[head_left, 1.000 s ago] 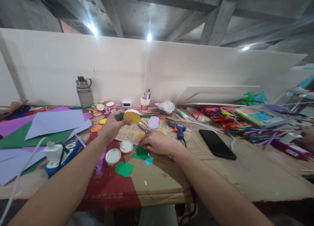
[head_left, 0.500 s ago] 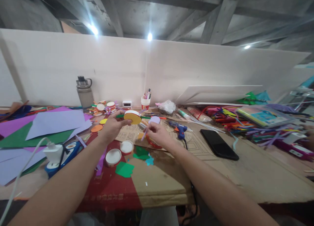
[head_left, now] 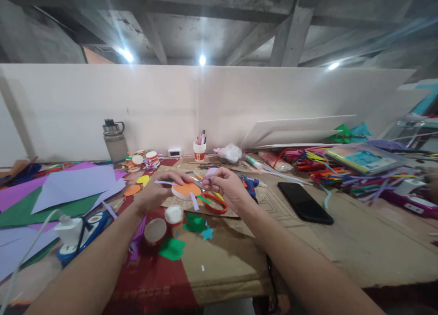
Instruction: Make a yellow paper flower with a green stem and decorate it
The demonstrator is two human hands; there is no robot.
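Observation:
My left hand (head_left: 159, 186) grips a shallow round drum-like disc (head_left: 185, 191) by its far left side. Its face is orange and its rim white, with light purple strips sticking out at the left and lower right. Just right of it, my right hand (head_left: 226, 185) is closed in a pinch on what looks like a narrow purple paper strip (head_left: 206, 178), mostly covered by the fingers. Behind those fingertips a light purple paper circle (head_left: 211, 170) partly shows. Below the right hand lie scissors (head_left: 216, 205) with orange-red handles.
Nearer me are two cut paper-cup ends (head_left: 155, 232), green paper scraps (head_left: 172, 248) and a blue star-like scrap (head_left: 207, 233). A blue glue gun (head_left: 251, 183) and a black phone (head_left: 304, 202) lie right. Left are coloured sheets (head_left: 73, 187) and a power strip (head_left: 85, 233).
The disc in my left hand has turned from its yellow face to its orange face and come lower. My right hand has shifted slightly right, fingertips now pointing at the disc. The view has tilted up slightly.

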